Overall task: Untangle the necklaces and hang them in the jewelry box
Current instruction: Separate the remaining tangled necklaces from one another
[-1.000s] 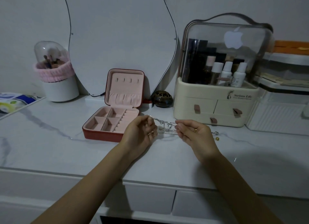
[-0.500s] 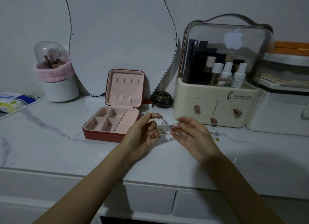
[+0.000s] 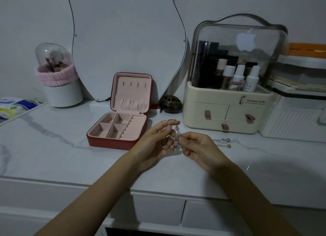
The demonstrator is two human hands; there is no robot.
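A tangle of silver necklace chain [image 3: 177, 133] hangs between my two hands above the marble tabletop. My left hand [image 3: 157, 142] holds it, with chain looped over the raised fingers. My right hand [image 3: 197, 147] pinches the chain at its fingertips, close against the left hand. The red jewelry box [image 3: 98, 142] stands open just left of my hands, its pink lid upright showing a row of small hooks [image 3: 134, 84]; its compartments hold nothing I can see. Two more necklace ends, one silver [image 3: 225, 139] and one with a gold bead [image 3: 229, 145], lie on the table right of my right hand.
A cream cosmetics organiser [image 3: 227, 110] with drawers stands behind my hands. A dark round ornament [image 3: 170, 103] sits beside the box, under a curved mirror [image 3: 123, 41]. A brush holder with a pink band [image 3: 58, 77] is at the far left; white containers [image 3: 296, 119] at the right.
My hands have come together: the chain that was stretched flat between them now hangs bunched. My left hand has turned palm-up with its fingers raised.
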